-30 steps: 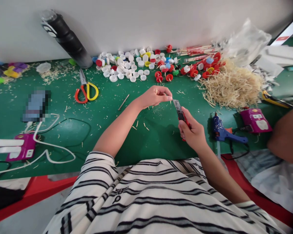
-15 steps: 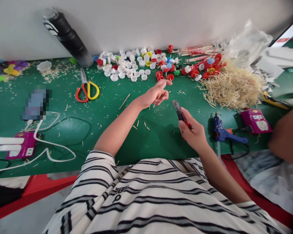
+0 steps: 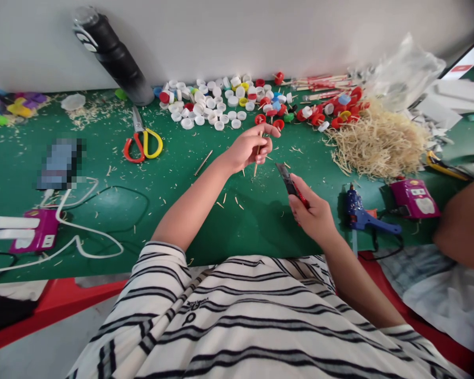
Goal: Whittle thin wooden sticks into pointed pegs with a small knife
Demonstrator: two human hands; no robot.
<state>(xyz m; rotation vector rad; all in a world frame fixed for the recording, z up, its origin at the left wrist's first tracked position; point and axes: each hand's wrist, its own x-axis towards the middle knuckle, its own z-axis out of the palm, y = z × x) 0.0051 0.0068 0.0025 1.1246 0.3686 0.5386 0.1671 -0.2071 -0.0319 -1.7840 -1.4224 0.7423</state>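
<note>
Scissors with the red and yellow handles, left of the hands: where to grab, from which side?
Take the red-and-yellow-handled steel scissors by the two handle loops, coming from the near side. They lie flat and closed on the green table, blades pointing away toward the wall, loops toward the near edge.

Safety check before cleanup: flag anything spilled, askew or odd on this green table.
Wood slivers litter the green table around the left hand, which pinches a stick, and the right hand, gripping a utility knife. The black bottle at the wall looks tilted.
</note>
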